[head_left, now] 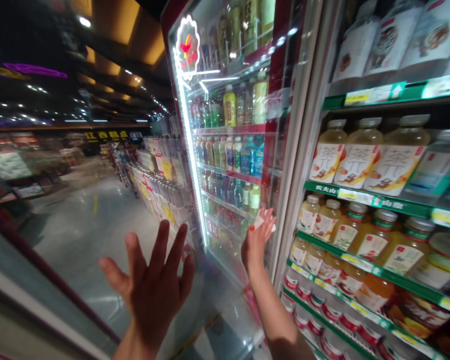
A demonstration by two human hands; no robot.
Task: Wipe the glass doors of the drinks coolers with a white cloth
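My left hand (155,280) is raised with its fingers spread and nothing in it, in front of a glass door (228,280). Further right, my right hand (258,245) is close to the glass near the door's right-hand frame (290,150). A small white thing (260,220), perhaps a folded cloth or tissue, shows between its thumb and fingers and past the fingertips. I cannot tell whether that hand touches the door. Bottled drinks show in the glass, including a yellow bottle (230,106) and blue bottles (249,155).
At right, green-edged shelves (326,188) carry several rows of tea bottles (359,155) and small red-and-white jars (303,291). A white light strip (189,145) runs down the door's left side. Left of it lies a shiny floor (82,215), with stacked goods (155,182) beside it.
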